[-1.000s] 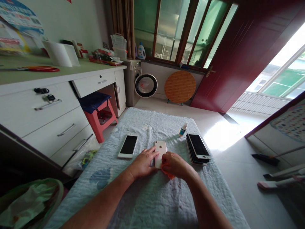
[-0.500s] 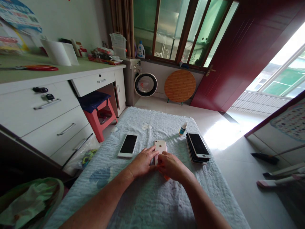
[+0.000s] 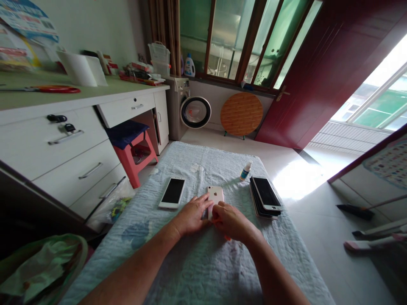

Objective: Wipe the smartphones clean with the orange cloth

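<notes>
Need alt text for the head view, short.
Both hands, left hand and right hand, rest on a rose-gold phone lying face down on a pale blue cloth. A white phone lies left; a phone stack and small bottle right.

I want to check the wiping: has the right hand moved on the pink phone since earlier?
Yes. The right hand slid left across the pink phone, toward the left hand.

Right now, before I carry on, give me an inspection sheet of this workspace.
Surface: pale quilted cloth, bare near the camera.
Job's things: rose-gold phone lying face down; orange cloth peeking from under the right hand.
Clutter: white phone face up; stack of phones; small bottle.
Grippers: left hand steadies the rose-gold phone; right hand presses on it.
Cables: nothing seen.
Surroundings: drawer unit, red stool, washing machine.
</notes>
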{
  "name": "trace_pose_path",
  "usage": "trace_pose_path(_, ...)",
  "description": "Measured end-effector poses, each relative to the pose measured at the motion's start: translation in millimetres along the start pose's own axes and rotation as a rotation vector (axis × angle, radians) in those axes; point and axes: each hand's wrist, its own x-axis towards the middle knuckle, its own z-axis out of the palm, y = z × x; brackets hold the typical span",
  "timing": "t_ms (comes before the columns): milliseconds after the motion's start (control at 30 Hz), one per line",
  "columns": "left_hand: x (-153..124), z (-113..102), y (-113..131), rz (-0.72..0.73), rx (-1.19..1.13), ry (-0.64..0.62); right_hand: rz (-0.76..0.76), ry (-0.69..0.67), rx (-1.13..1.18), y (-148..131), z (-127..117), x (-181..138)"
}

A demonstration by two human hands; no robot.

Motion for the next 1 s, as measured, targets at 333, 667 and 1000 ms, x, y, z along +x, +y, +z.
trace_pose_path(333, 0, -1, 1, -0.008, -0.020, -0.003, 0.000, 0.047, 0.037, 3, 4, 3)
trace_pose_path(667, 0, -4, 5, 0.000, 0.011, -0.009, 0.012, 0.051, 0.127, 5, -4, 7)
trace_pose_path(1000, 0, -3, 4, 0.000, -0.002, 0.005, 0.159, 0.215, 0.081, 29, -1, 7)
